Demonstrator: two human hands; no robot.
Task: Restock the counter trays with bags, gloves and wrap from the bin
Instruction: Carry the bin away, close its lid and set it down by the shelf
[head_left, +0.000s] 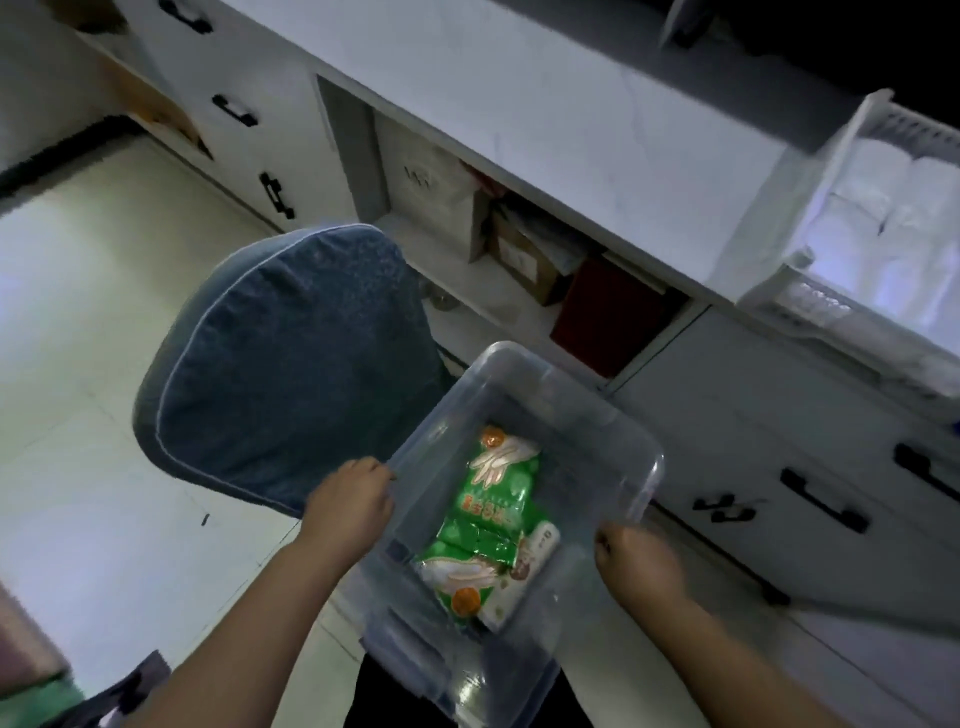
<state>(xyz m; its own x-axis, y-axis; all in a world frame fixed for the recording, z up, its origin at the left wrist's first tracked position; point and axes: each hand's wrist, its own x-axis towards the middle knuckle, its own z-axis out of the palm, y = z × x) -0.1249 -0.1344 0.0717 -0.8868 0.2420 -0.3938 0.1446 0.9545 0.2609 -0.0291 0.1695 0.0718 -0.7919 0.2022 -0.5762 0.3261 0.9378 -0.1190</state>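
Observation:
I hold a clear plastic bin (613, 415) in front of me, above the floor. My left hand (349, 503) grips its left rim and my right hand (638, 562) grips its right rim. Inside the bin lie two green glove packs (496, 486) printed with white hands and orange dots, one above the other. A white roll (524, 577) lies beside them at the right. On the counter at the upper right stands a white slotted tray (821, 171) holding folded white bags (893, 208).
A blue cushioned chair (291, 364) stands left of the bin. The white counter (597, 130) runs diagonally above, with open shelves of boxes (524, 254) and a dark red box (608, 317) beneath. Drawers with black handles (821, 499) sit at the right.

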